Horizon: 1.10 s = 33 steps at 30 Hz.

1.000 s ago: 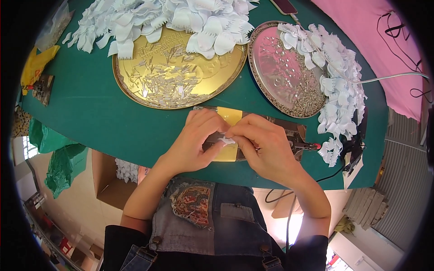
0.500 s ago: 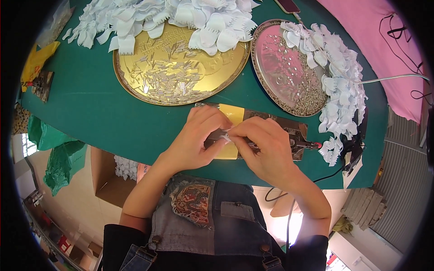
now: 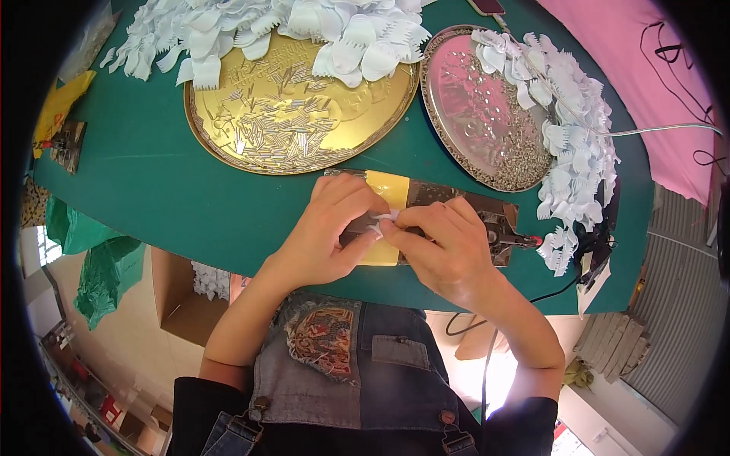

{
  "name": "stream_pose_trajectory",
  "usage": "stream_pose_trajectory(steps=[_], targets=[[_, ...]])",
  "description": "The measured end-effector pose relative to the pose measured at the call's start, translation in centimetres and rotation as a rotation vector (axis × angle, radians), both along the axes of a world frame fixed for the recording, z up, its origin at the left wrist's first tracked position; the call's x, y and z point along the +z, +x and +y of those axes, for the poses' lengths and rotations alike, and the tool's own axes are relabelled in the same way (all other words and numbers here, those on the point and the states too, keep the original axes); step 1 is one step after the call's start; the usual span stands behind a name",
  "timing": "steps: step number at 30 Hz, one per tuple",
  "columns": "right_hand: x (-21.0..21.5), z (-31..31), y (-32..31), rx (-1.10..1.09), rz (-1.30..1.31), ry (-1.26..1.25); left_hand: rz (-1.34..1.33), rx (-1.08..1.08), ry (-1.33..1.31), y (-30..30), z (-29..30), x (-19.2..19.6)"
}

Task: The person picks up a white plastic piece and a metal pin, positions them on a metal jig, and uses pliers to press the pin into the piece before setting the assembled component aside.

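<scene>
Both hands meet above a dark flat board (image 3: 437, 196) with a yellow band (image 3: 388, 186) across it. Between my left hand (image 3: 327, 228) and my right hand (image 3: 450, 247), pinched by the fingertips of each, is a small white piece of fabric (image 3: 385, 216). It is mostly hidden by the fingers. Beyond my hands, a round gold tray (image 3: 357, 133) holds many thin silvery rods (image 3: 285, 137). Over its far edge lies a heap of white notched fabric pieces (image 3: 365, 42).
A silver tray (image 3: 475, 144) with small shiny bits stands at the right, with more white pieces (image 3: 574, 152) beside it. A red-tipped tool (image 3: 509, 238) lies on the board's right end. Cables cross the right side. An open cardboard box (image 3: 179, 304) stands below the table's left edge.
My right fingers have shifted slightly, and a little more of the white piece shows between the hands. Both hands keep their pinch over the board.
</scene>
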State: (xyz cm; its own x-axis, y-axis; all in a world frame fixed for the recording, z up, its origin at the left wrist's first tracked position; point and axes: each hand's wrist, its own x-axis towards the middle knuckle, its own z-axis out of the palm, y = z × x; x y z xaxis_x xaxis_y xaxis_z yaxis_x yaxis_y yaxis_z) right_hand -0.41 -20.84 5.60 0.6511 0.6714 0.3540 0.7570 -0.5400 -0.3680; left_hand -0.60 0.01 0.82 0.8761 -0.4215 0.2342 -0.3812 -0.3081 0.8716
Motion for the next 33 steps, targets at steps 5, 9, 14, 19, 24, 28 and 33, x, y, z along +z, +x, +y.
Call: stream_pose_trajectory(steps=[5,9,14,19,24,28,33], targets=[[0.5,-0.2,0.2,0.021,0.057,-0.038,-0.012,0.002,-0.052,0.1,-0.3,0.4],[0.6,-0.2,0.4,0.038,0.081,-0.038,-0.009,0.0,-0.037,0.0,-0.3,0.2],[0.5,-0.1,0.3,0.059,0.06,-0.064,0.017,-0.008,-0.047,-0.1,-0.2,0.1],[-0.2,-0.1,-0.3,0.016,0.014,-0.026,0.003,-0.026,-0.034,0.0,0.0,-0.1],[0.0,0.1,-0.9,0.002,0.001,-0.048,-0.034,-0.029,-0.039,0.0,0.0,-0.5],[-0.2,0.3,-2.2,-0.029,-0.032,-0.049,-0.044,-0.039,-0.032,0.1,0.1,-0.3],[0.2,1.0,-2.4,-0.078,0.002,-0.066,-0.032,-0.047,-0.013,0.1,0.2,-0.2]])
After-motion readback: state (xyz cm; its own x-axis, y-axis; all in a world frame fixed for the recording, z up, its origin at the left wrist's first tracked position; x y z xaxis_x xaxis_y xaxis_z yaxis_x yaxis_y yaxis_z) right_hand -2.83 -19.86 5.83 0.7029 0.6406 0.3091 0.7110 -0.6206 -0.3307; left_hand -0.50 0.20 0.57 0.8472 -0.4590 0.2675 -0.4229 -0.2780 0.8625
